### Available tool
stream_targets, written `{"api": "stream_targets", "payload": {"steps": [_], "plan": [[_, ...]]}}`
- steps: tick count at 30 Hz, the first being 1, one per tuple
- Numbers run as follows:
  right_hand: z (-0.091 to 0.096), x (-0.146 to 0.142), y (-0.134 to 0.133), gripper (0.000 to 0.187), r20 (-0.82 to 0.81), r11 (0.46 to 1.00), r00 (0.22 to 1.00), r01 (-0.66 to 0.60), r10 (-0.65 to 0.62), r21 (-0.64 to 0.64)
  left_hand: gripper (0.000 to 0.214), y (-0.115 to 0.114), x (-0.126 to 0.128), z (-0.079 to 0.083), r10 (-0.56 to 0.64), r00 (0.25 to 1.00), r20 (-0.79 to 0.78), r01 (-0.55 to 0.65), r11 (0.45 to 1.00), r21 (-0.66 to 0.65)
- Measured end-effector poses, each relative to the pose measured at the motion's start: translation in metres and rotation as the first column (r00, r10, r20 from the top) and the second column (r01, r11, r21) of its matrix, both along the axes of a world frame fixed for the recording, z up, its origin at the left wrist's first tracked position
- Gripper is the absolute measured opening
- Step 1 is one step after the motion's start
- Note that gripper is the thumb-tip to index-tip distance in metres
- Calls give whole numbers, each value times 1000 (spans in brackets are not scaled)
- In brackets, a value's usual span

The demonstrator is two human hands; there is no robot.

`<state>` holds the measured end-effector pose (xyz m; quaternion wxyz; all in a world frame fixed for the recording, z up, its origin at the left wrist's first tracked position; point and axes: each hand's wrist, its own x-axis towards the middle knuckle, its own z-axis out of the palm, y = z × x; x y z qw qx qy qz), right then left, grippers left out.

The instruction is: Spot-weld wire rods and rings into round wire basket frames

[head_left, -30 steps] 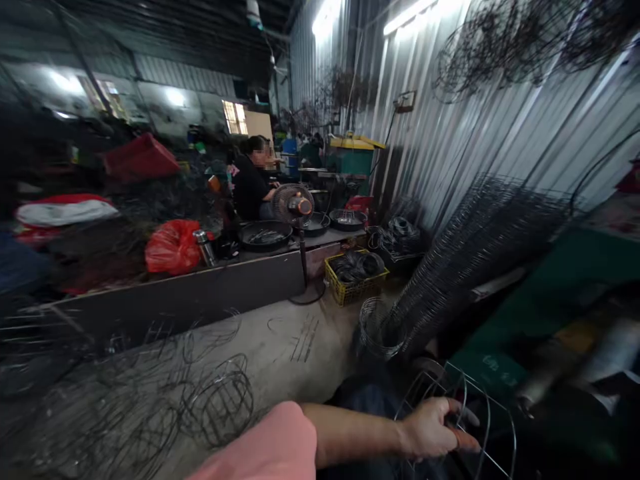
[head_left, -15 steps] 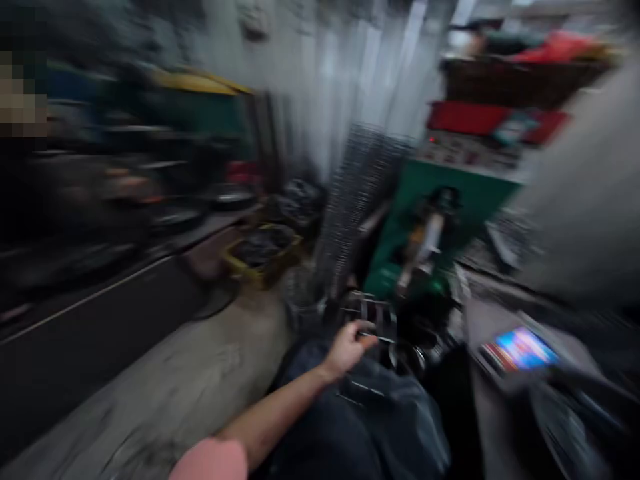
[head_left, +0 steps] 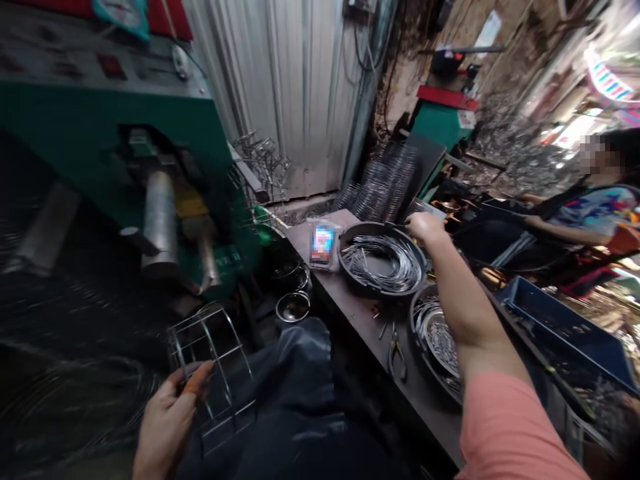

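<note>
My left hand [head_left: 167,420] is at the lower left, fingers closed round a bar of a wire cage frame [head_left: 210,363] that rests over my dark-trousered lap. My right hand [head_left: 425,227] is stretched out to the far rim of a black round pan [head_left: 383,263] full of wire rings on the workbench [head_left: 360,313]. Its fingers curl over the rim and are mostly hidden. A second pan of wire rings [head_left: 435,337] lies under my right forearm.
A green press machine [head_left: 125,153] with a steel cylinder stands at left. A phone [head_left: 323,243] with a lit screen lies by the pan, pliers [head_left: 397,353] nearer me. Stacked wire coils [head_left: 385,180] lean by the corrugated wall. Another person [head_left: 575,207] sits at right, behind a blue tray [head_left: 565,320].
My view has swung right, from the floor and a distant worker to the machine and bench. The left hand kept hold of the wire frame; the right hand has come into view at the pan.
</note>
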<state>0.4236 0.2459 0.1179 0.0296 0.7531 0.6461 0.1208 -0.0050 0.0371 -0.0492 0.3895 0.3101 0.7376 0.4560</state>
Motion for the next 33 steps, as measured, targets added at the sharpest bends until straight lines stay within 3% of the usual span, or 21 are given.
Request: {"api": "stream_targets", "payload": {"steps": [3, 5, 7, 9, 11, 15, 19, 25, 33], "plan": [[2, -43, -17, 23, -13, 970, 970, -241, 241, 17, 43, 11, -1, 2, 120, 988, 98, -127, 989, 72], [-6, -74, -35, 26, -111, 868, 861, -490, 496, 81, 41, 20, -7, 3, 176, 966, 187, -204, 968, 147], [-24, -109, -47, 27, -266, 677, 628, -717, 732, 169, 41, 28, -13, 4, 213, 940, 266, -271, 940, 206], [-51, -149, -49, 25, -403, 496, 375, -829, 835, 257, 41, 34, -20, 5, 223, 926, 306, -303, 921, 245], [-82, -191, -43, 24, -489, 425, 235, -845, 840, 324, 40, 39, -24, 6, 201, 924, 324, -293, 918, 265], [-139, -253, -24, 21, -536, 450, 186, -790, 824, 417, 39, 47, -31, 4, 138, 924, 357, -250, 924, 289], [-170, -276, -12, 21, -550, 458, 160, -760, 820, 461, 39, 55, -40, -1, 104, 915, 389, -231, 928, 294], [-180, -285, -3, 21, -550, 445, 121, -738, 826, 507, 38, 66, -52, -5, 101, 899, 425, -231, 936, 266], [-179, -295, 7, 22, -521, 428, 151, -775, 840, 465, 39, 75, -55, -6, 126, 871, 475, -259, 939, 227]]}}
